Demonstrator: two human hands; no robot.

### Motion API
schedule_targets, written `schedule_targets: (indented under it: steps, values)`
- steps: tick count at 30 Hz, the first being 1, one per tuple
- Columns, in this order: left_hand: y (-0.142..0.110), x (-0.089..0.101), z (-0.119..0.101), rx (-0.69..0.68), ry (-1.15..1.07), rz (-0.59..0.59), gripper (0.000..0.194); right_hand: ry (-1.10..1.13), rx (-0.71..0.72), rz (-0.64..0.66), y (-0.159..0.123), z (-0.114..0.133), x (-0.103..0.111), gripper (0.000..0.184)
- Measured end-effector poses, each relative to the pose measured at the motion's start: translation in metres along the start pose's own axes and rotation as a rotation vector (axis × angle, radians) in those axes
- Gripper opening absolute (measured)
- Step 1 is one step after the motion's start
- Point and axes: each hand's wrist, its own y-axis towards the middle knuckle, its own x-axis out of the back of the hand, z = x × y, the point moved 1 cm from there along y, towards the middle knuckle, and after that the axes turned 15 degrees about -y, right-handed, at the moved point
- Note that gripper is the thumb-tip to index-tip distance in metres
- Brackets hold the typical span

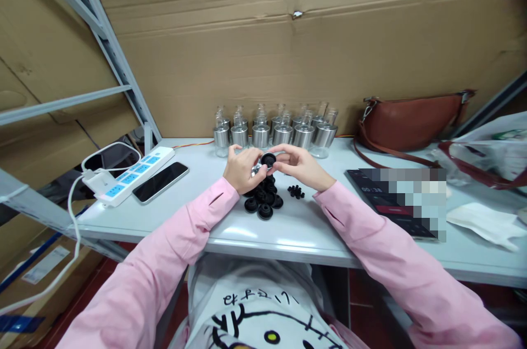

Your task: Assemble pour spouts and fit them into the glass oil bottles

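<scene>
My right hand (298, 165) pinches a round black cap (268, 159) between thumb and fingers, its hollow ringed side facing me. Close against the cap's left side, my left hand (244, 169) has its fingers curled around something small and shiny that I cannot make out. Just below both hands lies a pile of similar black caps (265, 211), partly covered by the left hand. To the right of that pile is a little cluster of small black pieces (296, 191). Behind the hands stand several clear glass bottles with silver bands (261, 134), in rows.
On the left are a white power strip (140, 173) with a plugged-in charger and a phone (161, 182). At right lie a dark tablet (387, 201), a brown bag (411, 121), a clear plastic bag (489, 146) and white tissue (486, 220). Cardboard (247, 36) backs the table.
</scene>
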Motion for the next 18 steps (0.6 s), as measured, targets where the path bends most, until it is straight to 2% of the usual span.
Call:
schedule_targets:
  steps: [8,13,18]
  values:
    - [0.0000,-0.0001,0.0003,0.001,-0.017,0.001,0.025,-0.170,0.083,-0.113,0.0010,0.0030,0.0004,0.034]
    - [0.0002,-0.0010,0.0007,0.017,-0.008,0.016,0.023,-0.107,0.053,-0.080,-0.0001,0.0030,-0.0012,0.036]
    - [0.0006,-0.0016,0.0010,0.021,0.023,0.055,0.021,-0.143,0.072,-0.100,-0.0011,0.0049,-0.0017,0.031]
